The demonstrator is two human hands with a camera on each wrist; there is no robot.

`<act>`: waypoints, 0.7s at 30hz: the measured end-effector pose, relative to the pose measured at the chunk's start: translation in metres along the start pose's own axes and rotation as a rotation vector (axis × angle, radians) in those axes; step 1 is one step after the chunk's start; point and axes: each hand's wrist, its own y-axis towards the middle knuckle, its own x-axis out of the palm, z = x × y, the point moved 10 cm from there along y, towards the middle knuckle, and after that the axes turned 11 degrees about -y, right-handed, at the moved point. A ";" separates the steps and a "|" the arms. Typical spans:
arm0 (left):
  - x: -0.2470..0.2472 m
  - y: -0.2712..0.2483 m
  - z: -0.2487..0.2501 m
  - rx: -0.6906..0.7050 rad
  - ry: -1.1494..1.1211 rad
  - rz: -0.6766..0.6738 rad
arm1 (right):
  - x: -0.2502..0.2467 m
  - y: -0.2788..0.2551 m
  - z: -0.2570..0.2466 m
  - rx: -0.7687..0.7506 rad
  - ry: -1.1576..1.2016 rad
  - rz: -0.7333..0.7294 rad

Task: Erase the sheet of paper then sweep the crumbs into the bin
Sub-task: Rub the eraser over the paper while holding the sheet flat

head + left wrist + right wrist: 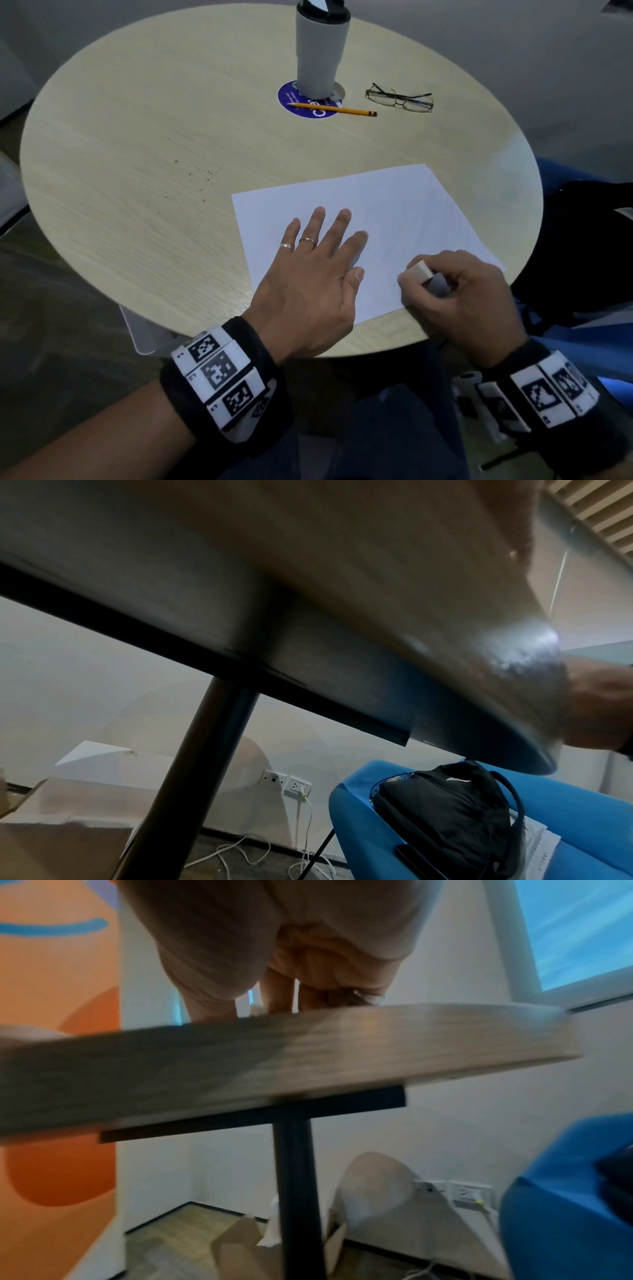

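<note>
Pinned flat under the spread fingers of the left hand [310, 274]: a white sheet of paper [394, 205], lying at the near right of the round desk [137, 171], one corner just past the rim. Pinched between thumb and curled fingers of the right hand [459, 291]: a small pale eraser [420, 271], its lower edge down on the sheet near the front margin. Judged thin, light and limp, apt to skid or buckle under rubbing, so best held by a flat palm close beside the stroke rather than gripped at an edge. Eraser judged firm, slightly rubbery, best taken by its long sides. Sheet nearly blank, only faint grey traces visible in its middle. Dark crumbs [202, 171] scattered on bare wood well left of the sheet. Bin not identifiable with certainty in any view. Further back: grey tumbler [320, 51], yellow pencil [332, 109], folded glasses [399, 97].
</note>
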 end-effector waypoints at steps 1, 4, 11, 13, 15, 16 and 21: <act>0.001 0.000 0.000 -0.001 0.001 -0.005 | -0.004 0.004 0.014 0.048 -0.003 0.010; 0.000 -0.001 0.000 -0.006 -0.001 -0.003 | -0.017 0.011 0.025 0.089 -0.108 0.071; 0.001 0.000 0.000 0.004 -0.002 -0.005 | -0.002 -0.002 0.001 0.004 -0.077 0.005; 0.000 -0.001 0.000 0.001 -0.007 0.002 | -0.008 0.005 0.018 0.055 -0.036 0.040; -0.001 -0.001 0.001 0.005 -0.022 0.004 | -0.013 0.015 0.036 0.109 0.177 0.082; -0.001 0.000 0.001 0.008 -0.023 0.004 | -0.014 0.020 0.047 0.150 0.260 0.113; -0.001 -0.001 0.002 0.011 -0.047 -0.009 | -0.004 0.031 0.077 0.233 0.316 0.122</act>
